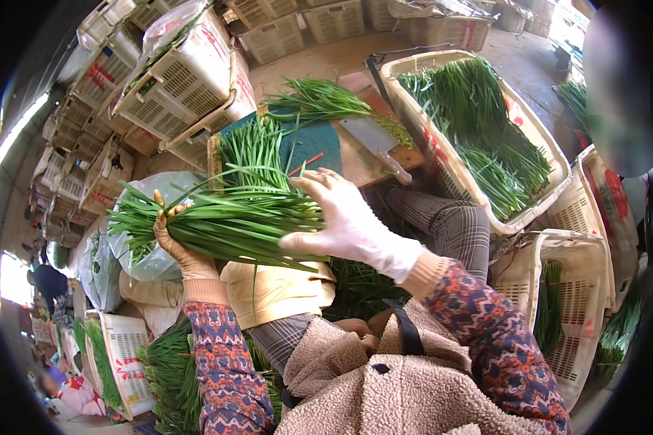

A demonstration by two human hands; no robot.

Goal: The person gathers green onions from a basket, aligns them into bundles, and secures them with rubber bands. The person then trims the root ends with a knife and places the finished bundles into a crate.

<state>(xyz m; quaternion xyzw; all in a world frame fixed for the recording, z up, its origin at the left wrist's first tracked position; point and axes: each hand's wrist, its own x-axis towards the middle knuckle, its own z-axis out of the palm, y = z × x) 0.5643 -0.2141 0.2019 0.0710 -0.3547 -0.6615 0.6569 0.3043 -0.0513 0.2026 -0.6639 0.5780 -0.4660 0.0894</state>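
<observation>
So the bunch of greens (247, 221) is up in the air over the person's lap, lying crosswise between the two hands, leafy tips to the left and pale stem ends to the right. My guess is it's held sideways like that because long floppy leaves need support near both ends or they'd sag.

The knife (370, 135) lies on the board (357, 156) past the right hand, handle pointing back toward the person, which looks handy for an easy grab. More leaves (250, 148) sit in a heap just beyond the bunch, and another pile (319, 98) is at the far side of the board, probably there to stay within reach. The big crate (442, 161) is right next to the board with greens laid in it mostly lengthwise, I'd say to keep them neat.

Now the hands. The left hand (175, 239) is cupped under the leafy end, fingers curled up round it, more cradling than squeezing. The right hand (337, 217), in a pale glove, is wide open at the stem end, thumb well apart from the fingers, palm facing the stems. Can't tell how hard it's pressing.
</observation>
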